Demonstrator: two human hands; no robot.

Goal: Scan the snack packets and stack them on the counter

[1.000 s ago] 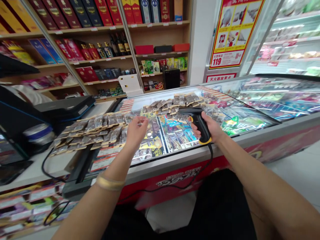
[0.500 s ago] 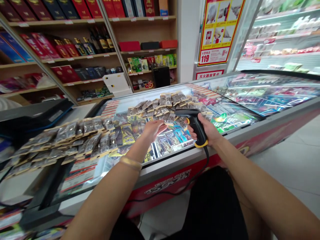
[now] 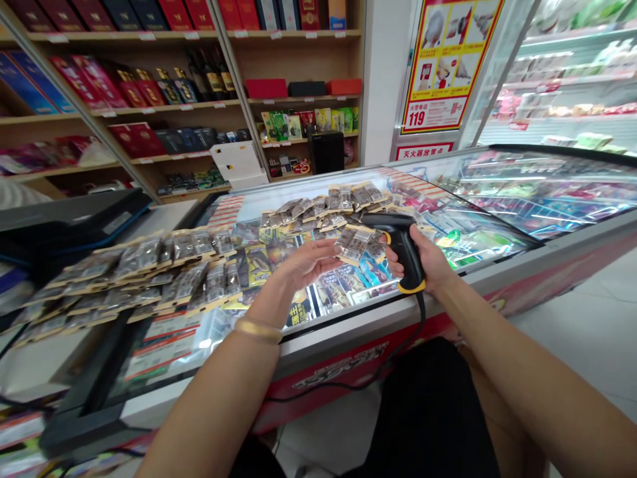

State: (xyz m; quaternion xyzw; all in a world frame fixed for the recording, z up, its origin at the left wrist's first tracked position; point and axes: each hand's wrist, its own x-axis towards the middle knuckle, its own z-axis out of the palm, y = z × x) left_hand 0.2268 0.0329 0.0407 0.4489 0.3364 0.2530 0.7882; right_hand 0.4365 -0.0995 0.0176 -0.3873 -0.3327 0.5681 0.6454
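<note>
My left hand [image 3: 311, 262], a gold bangle on its wrist, pinches the left edge of a small snack packet [image 3: 355, 244] with tan edges and dark contents. A printed label shows on the packet's upper side. In my right hand [image 3: 430, 260] is a black and yellow barcode scanner [image 3: 409, 255], gripped by its handle. Its head points left, just above and beside the held packet. Behind both hands a loose pile of similar packets [image 3: 303, 209] lies on the glass freezer lid [image 3: 253, 199]. A larger spread of these packets [image 3: 184, 245] covers the left end.
The scanner's cable [image 3: 348, 385] hangs down the front of the chest freezer [image 3: 343, 355]. Bagged goods show through the glass. Shelves [image 3: 293, 66] with boxes and bottles stand behind, beside a red and yellow poster [image 3: 448, 66]. A dark device [image 3: 89, 219] sits at the left.
My left hand has drawn a packet up from the pile, and its label side now shows near the scanner head. The view has shifted slightly; the scanner stays in my right hand.
</note>
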